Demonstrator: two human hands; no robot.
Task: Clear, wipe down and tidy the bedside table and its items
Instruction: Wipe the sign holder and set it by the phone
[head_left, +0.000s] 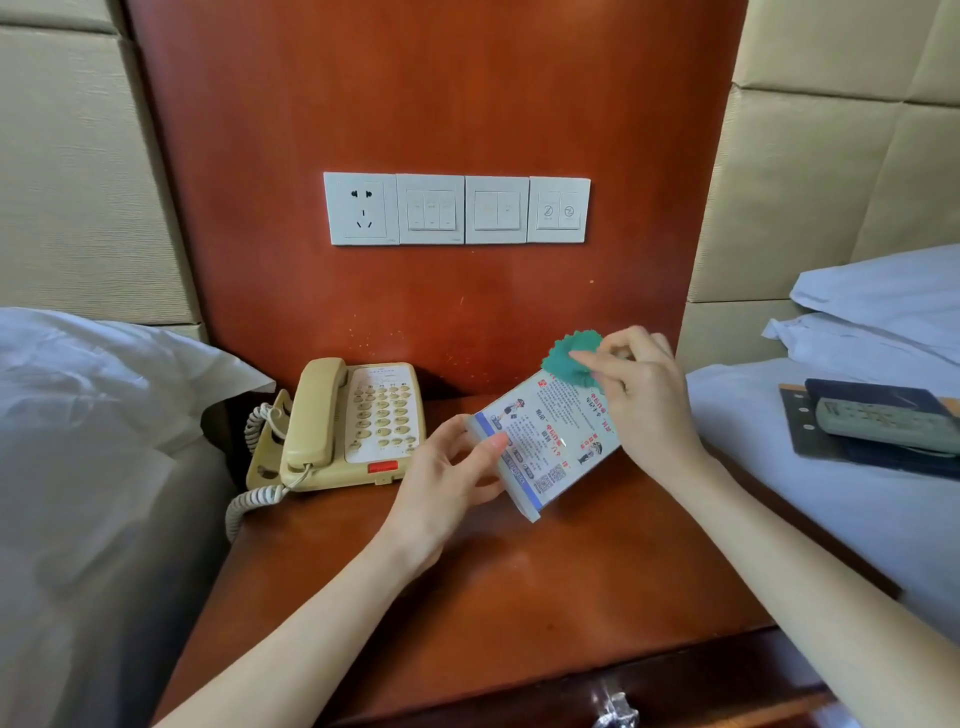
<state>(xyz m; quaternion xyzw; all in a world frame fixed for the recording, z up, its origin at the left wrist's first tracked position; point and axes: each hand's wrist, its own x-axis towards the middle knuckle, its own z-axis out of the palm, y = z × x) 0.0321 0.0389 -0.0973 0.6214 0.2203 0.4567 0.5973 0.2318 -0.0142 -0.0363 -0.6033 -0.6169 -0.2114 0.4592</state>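
Note:
My left hand (451, 470) grips the near end of a clear acrylic sign holder (548, 444) with a printed card inside, held tilted above the wooden bedside table (467, 587). A small green cloth (571, 356) is pinched in my right hand (641, 387) and rests against the sign holder's far top edge. A beige corded telephone (345, 423) sits at the table's back left, its handset on the cradle.
White-sheeted beds flank the table on both sides. On the right bed lie a grey remote control (883, 422) and a dark folder (852, 444). A row of white sockets and switches (457, 209) is set in the wooden wall panel. A drawer handle (615, 709) shows below.

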